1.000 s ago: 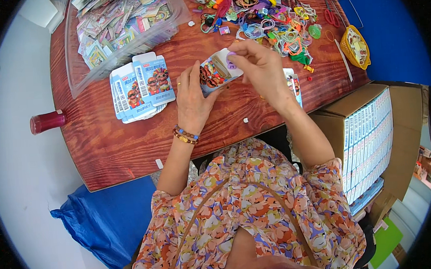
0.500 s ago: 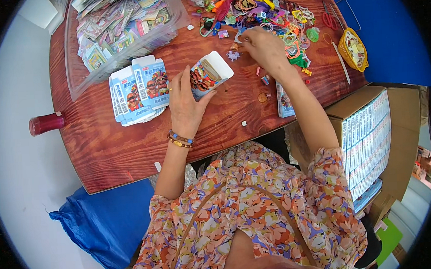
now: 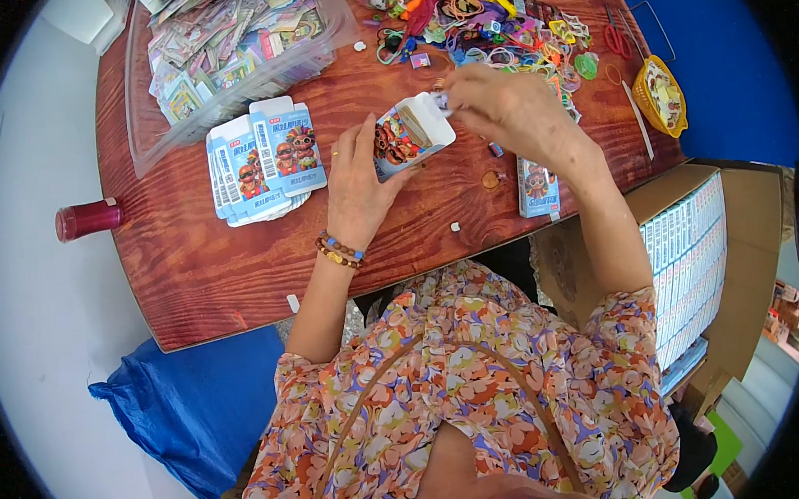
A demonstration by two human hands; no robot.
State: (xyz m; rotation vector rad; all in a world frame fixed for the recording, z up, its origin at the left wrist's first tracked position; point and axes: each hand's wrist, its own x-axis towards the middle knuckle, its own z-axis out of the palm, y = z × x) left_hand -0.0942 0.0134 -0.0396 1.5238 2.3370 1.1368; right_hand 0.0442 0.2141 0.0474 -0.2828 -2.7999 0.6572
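The left hand (image 3: 357, 184) closed its fingers around a small open carton (image 3: 409, 137), while the right hand (image 3: 501, 109) pinched a tiny item at its mouth. Left of them lay a fan of flat blue cartons (image 3: 264, 162) on the wooden tabletop (image 3: 211, 268); beyond, a clear bin of packets (image 3: 226, 42).

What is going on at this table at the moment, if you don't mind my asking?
A person in a floral top sits at a wooden table. The left hand holds a small printed carton with its end flap open, and the right hand is at that open end, fingers pinched together. What they pinch is too small to tell. A stack of flat cartons lies to the left, a clear bin of packets behind it, and a heap of colourful trinkets sits beyond the hands.
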